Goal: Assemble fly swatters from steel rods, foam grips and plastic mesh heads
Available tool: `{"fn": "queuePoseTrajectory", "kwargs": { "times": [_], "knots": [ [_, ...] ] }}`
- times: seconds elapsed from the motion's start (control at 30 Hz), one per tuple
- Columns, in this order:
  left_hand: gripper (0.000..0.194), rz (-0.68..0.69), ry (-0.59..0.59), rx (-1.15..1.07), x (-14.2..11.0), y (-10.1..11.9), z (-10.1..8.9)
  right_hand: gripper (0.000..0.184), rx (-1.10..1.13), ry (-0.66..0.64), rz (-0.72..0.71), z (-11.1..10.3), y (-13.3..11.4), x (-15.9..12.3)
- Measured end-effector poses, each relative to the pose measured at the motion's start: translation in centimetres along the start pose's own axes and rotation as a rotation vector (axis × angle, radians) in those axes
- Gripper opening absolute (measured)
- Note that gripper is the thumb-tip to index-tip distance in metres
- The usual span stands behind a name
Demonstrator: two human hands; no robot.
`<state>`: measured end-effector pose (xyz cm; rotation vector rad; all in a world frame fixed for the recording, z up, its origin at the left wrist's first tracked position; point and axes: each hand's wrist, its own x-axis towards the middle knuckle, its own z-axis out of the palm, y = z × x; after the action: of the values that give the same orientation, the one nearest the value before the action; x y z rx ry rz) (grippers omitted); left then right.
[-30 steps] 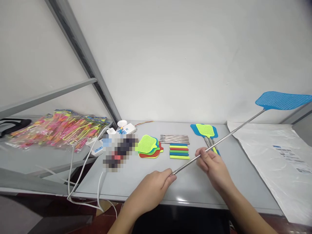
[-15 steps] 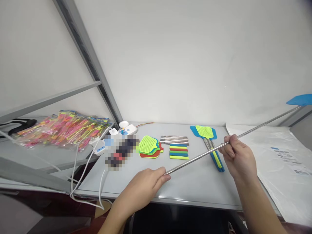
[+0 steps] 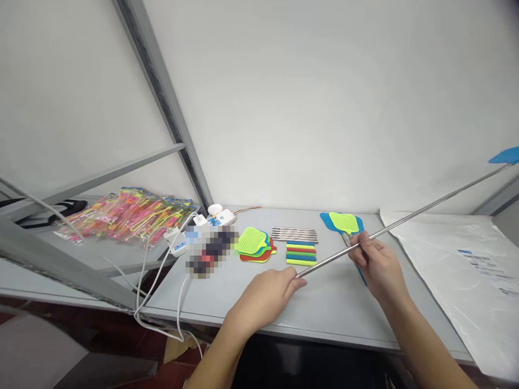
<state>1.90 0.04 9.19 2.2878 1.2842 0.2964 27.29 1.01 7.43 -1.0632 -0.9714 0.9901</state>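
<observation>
A long thin metal rod [image 3: 421, 209] slants up to the right across the table, with a blue swatter head [image 3: 505, 155] at its far end, cut off by the view's right edge. My left hand [image 3: 270, 294] is closed around its lower end, hiding that tip. Further up, my right hand [image 3: 375, 262] pinches the same rod between thumb and fingers. Behind my right hand lie assembled fly swatters with blue and yellow-green heads [image 3: 344, 222], their handles partly covered. Left of them are a row of coloured handle tubes [image 3: 301, 253], several metal rods [image 3: 295, 234] and a stack of loose swatter heads [image 3: 254, 242].
White power strips [image 3: 222, 218] with cables and a blurred-out item [image 3: 211, 254] sit at the table's left. Beyond a grey metal post [image 3: 162, 92] lie bagged colourful items [image 3: 133, 216]. A white plastic package [image 3: 450, 270] covers the right side. A wall closes the back.
My right hand has slid down the rod, closer to my left hand. My left hand has shifted slightly right and up, still on the rod's end. The view has turned a little left.
</observation>
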Motion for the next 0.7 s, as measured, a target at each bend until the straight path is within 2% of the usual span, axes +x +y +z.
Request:
{"fn": "queuePoseTrajectory", "kwargs": {
  "times": [0.17,0.3,0.4,0.57,0.63,0.7],
  "knots": [
    [0.034,-0.04,-0.062,-0.118,-0.6,-1.4,-0.8,0.035,0.063,0.043,-0.082,-0.4,-0.6,1.0],
    [0.033,-0.126,-0.087,-0.187,-1.4,-3.6,-1.3,0.034,0.114,0.064,-0.014,-0.4,0.1,1.7],
    [0.035,-0.142,-0.097,-0.226,-1.4,-5.0,-1.6,0.033,0.146,0.087,0.041,-0.1,0.8,2.4],
    [0.034,-0.125,-0.086,-0.25,-0.5,-5.8,-1.4,0.034,0.165,0.087,0.035,1.3,2.0,2.2],
    [0.035,-0.104,-0.101,-0.287,0.0,-5.4,-1.0,0.036,0.092,0.003,0.056,2.7,2.7,1.3],
    [0.037,-0.081,-0.114,-0.327,0.5,-4.8,-0.6,0.038,-0.004,-0.14,0.099,4.4,3.3,0.0]
  ]
}}
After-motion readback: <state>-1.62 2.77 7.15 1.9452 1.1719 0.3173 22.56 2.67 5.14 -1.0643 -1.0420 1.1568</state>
